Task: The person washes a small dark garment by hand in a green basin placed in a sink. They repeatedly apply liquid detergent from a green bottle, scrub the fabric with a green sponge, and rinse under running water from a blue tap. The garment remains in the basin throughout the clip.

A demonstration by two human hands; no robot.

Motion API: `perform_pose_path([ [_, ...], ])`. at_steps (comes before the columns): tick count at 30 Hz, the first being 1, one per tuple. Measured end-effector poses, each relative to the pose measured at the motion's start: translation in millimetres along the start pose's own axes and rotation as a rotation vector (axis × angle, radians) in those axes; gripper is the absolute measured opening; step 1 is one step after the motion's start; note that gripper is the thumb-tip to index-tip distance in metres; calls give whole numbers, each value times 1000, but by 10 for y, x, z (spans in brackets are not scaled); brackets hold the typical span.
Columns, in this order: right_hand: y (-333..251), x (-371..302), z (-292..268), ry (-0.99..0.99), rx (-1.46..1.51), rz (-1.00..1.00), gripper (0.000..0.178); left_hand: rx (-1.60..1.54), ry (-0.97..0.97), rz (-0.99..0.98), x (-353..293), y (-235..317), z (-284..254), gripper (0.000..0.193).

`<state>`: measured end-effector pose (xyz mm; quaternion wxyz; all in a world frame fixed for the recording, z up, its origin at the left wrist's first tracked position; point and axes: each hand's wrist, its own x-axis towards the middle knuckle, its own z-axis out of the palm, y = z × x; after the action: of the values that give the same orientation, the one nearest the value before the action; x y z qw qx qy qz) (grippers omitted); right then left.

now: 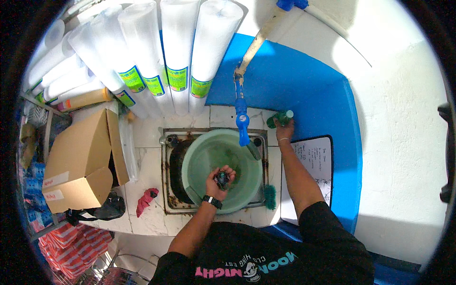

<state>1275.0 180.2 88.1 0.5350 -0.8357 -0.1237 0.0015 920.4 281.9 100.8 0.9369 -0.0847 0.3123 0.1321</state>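
Observation:
My left hand point(214, 187), palm up with fingers curled, holds a small, dark, shiny object point(222, 179) whose kind I cannot make out. It is over a pale green plastic basin point(190, 156) with greenish water in it. The basin sits in a rusty-edged metal sink point(169, 204). Reaching out to the back right, my right hand point(284, 129) grips a green bottle point(274, 120) with a whitish cap, beside the blue wall. A tap with a blue handle point(242, 121) hangs above the basin's far side.
Right of the sink are a green scrubbing pad point(270, 197) and a whiteboard point(311, 156) with writing. Left lie a red cloth point(146, 202), a black plastic bag point(107, 207) and an open cardboard box point(78, 161). Several tall white filter cartridges point(180, 42) stand at the back left.

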Motion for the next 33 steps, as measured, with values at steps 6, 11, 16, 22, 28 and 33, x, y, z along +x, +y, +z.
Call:
perform_pose_path([
  [6, -291, -704, -226, -67, -72, 135, 67, 50, 36, 30, 51, -9, -72, 30],
  [11, -515, -2247, -859, -217, -670, -146, 67, -34, -29, 15, 78, 34, -158, 35],
  [16, -486, -3035, -1148, -347, -871, -97, 67, 63, -48, 96, 111, -28, -253, 40],
  [22, -686, -2936, -859, -300, -486, -170, 62, -57, -266, -20, 103, -20, -175, 41],
  [28, -1196, -2747, 244, -623, -511, -349, 62, 77, -10, 37, -37, -203, -92, 33],
  [33, -1225, -2731, 532, -594, -599, -115, 66, 304, 153, 146, 165, -133, -309, 32],
])
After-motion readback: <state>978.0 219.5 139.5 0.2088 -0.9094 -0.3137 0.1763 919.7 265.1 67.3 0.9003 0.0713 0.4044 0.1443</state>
